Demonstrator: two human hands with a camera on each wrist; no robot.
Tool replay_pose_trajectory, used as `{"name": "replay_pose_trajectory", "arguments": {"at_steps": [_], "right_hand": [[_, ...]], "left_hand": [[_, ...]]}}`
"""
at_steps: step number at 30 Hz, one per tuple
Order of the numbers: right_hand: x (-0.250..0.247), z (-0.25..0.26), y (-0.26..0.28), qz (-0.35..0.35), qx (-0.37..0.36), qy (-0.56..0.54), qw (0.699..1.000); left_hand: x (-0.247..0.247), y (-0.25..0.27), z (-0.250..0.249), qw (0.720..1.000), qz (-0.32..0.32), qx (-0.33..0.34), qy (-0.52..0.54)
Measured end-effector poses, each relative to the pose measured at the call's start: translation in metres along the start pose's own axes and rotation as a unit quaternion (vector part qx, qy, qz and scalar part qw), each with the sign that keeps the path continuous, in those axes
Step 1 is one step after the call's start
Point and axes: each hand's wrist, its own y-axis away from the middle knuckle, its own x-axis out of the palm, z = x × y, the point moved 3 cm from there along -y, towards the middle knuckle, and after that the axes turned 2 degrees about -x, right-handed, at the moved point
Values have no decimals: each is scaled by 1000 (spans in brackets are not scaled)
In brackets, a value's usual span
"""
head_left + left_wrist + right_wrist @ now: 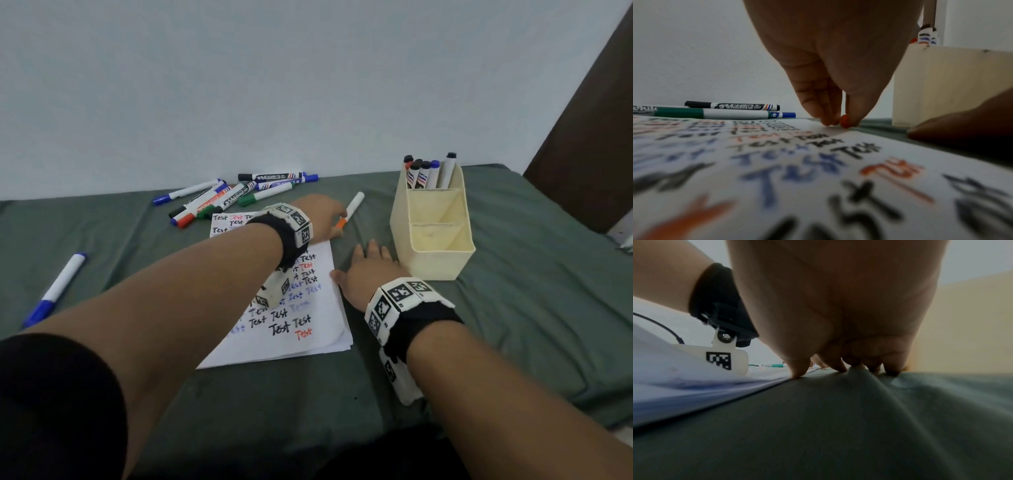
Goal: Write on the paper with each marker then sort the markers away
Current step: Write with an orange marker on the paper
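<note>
Pinching orange cap, wrist-view only

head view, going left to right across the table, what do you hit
lone blue marker → pile of markers → paper → left hand pinching the orange marker → right hand → cream organizer

A dull green cloth is spread over the surface. The white paper is covered with the word "Test" in black, blue and red-orange ink. An orange cap is seen on the white marker. The organiser is pale cream. White-barrelled markers with black, blue, green and red caps are seen in the far pile. A blue-capped white marker is seen at left. Black-and-white square-coded bands are worn on both wrists.
</note>
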Motion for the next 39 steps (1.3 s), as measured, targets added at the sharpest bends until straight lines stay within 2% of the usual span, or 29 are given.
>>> {"name": "replay_pose_trajectory", "arguments": {"at_steps": [5,11,14,17,19,21,24,29,33,39], "right_hand": [[-6,4,5,-14,-4,-12,1000],[-18,6,11,-135,-68,-76,986],[-22,9,12,-195,-120,-45,972],[-24,15,13,-169,-184,-34,968],[-26,20,16,-144,-212,-60,965],[-27,23,21,-135,-244,-94,956],[-30,25,26,-158,-280,-129,938],[-30,24,24,-152,-282,-132,938],[-28,31,25,-135,-284,-93,945],[-29,23,21,-112,-252,-87,957]], "left_hand": [[-8,10,4,1000,-15,-18,12],[-25,64,36,998,-48,-11,43],[-38,100,43,995,-79,22,55],[-53,133,36,990,-97,64,75],[-59,149,30,992,-82,69,62],[-60,157,25,996,-65,54,42],[-53,156,12,999,-33,34,21],[-33,148,9,999,40,-4,-11],[-31,153,42,996,65,-65,9],[-14,191,119,976,43,-212,10]]}}
